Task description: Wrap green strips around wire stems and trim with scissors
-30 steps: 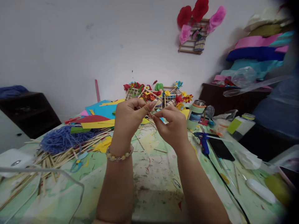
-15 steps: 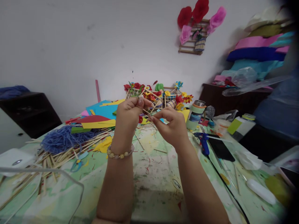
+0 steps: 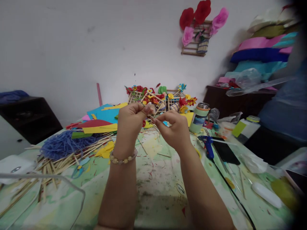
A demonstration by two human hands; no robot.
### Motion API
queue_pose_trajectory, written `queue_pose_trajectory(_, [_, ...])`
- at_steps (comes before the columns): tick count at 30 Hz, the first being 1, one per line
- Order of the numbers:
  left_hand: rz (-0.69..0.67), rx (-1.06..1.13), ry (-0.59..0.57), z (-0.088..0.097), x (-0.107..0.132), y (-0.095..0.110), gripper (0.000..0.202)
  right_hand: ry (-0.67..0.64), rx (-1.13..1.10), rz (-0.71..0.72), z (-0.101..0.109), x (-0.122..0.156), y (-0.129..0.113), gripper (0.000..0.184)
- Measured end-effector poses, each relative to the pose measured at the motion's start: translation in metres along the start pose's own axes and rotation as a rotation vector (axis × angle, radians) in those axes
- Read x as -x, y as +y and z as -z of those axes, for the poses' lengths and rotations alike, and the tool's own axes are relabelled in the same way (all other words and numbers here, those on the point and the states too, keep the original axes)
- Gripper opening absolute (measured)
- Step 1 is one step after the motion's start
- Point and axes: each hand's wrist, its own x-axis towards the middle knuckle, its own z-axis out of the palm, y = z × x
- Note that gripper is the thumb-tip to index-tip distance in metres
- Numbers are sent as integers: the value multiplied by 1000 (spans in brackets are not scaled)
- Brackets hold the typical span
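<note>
Both hands are raised over the middle of the table, their fingertips almost meeting. My left hand, above a beaded bracelet, is closed in a pinch, thumb against the fingers. My right hand also pinches, thumb and forefinger pressed together at the left hand's fingertips. Between them shows a thin stick-like piece with some green; most of it is hidden by the fingers. Behind the hands stand small stick lattices decorated with red and yellow paper flowers.
Blue yarn and many thin wooden sticks lie left, with scissors nearby. Coloured paper is behind them. On the right are a bottle, a blue glue gun with its cord, and a dark phone.
My left thumb has shifted toward the right hand, and the fingertips are closer together. The whole view has moved slightly. Both hands keep their pinch.
</note>
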Motion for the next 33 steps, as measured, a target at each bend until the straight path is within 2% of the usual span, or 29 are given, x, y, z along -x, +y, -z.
queue_pose_trajectory(6, [-16, 60, 77, 6, -3, 0, 25, -88, -75, -30, -1, 0, -1, 14])
queue_pose_trajectory(12, [14, -16, -20, 8, -3, 2, 32, -33, -7, -30, 2, -1, 0, 14])
queue_pose_trajectory(19, [44, -46, 54, 8, -1, 5, 24, -29, -21, -13, 3, -1, 0, 15])
queue_pose_trajectory(29, [-6, 46, 15, 9, -2, 1, 15, -111, -67, 44, 4, -1, 2, 14])
queue_pose_trajectory(33, [-30, 66, 13, 7, -1, 5, 13, -149, -178, -16, 6, -2, 1, 14])
